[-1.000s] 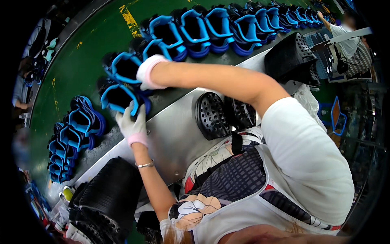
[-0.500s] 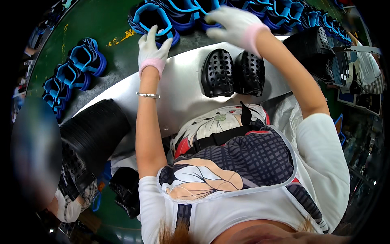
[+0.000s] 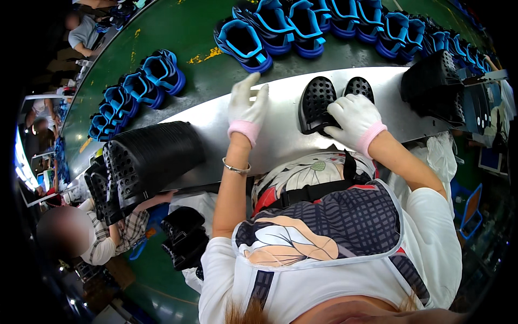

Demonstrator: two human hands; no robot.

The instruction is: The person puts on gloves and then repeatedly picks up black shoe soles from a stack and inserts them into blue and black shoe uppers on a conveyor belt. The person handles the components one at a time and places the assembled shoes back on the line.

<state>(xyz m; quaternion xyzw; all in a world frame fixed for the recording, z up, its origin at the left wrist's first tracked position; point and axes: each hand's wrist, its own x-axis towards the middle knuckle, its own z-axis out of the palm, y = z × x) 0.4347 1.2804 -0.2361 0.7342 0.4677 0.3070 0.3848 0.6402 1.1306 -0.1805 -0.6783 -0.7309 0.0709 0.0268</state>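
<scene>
My right hand, in a white glove with a pink cuff, is closed over the near end of a black perforated plastic shoe insert. Its fingers and thumb reach the edge of a second, matching insert just to the left. The glove hides the grip in part. My left hand, gloved the same way, hovers over the bare metal ledge with its fingers apart and nothing in them. Beyond it, nearest its fingertips, stands a black and blue sports shoe on the green belt.
Several more blue-trimmed shoes line the green surface, with another row at the left. Stacks of black inserts stand at left and right. A co-worker in a checked garment sits at the lower left.
My right hand has come back from the shoes to the inserts and closed over one. My left hand has drawn back from the near shoe. The whole view has shifted.
</scene>
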